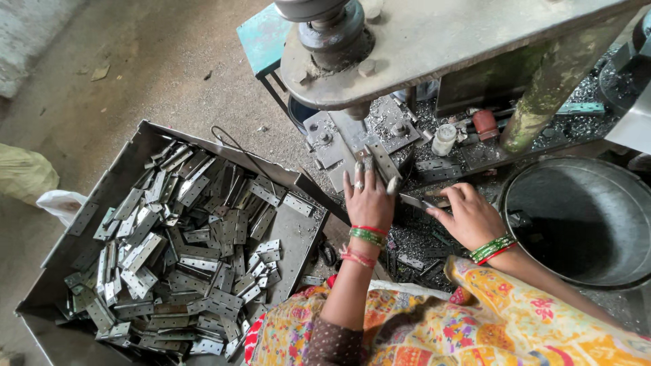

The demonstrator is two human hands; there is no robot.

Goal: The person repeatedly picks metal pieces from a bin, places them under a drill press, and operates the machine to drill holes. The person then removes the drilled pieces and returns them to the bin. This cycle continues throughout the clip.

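Left hand (368, 198) flat on press fixture (369, 146) — right hand (468, 215) pinching metal strip (422, 201).

Soft, even daylight, weak shadows, sharp focus, slight wide-angle stretching at edges.

The left hand (368, 198) rests fingers-forward on a metal hinge plate (382, 161) lying on the press bed (352, 139), directly under the press head (332, 30). Just right of the bed, the right hand (468, 215) pinches another hinge (419, 201). Left of the bed sits a metal tray (298, 234) heaped with hinges (183, 251).
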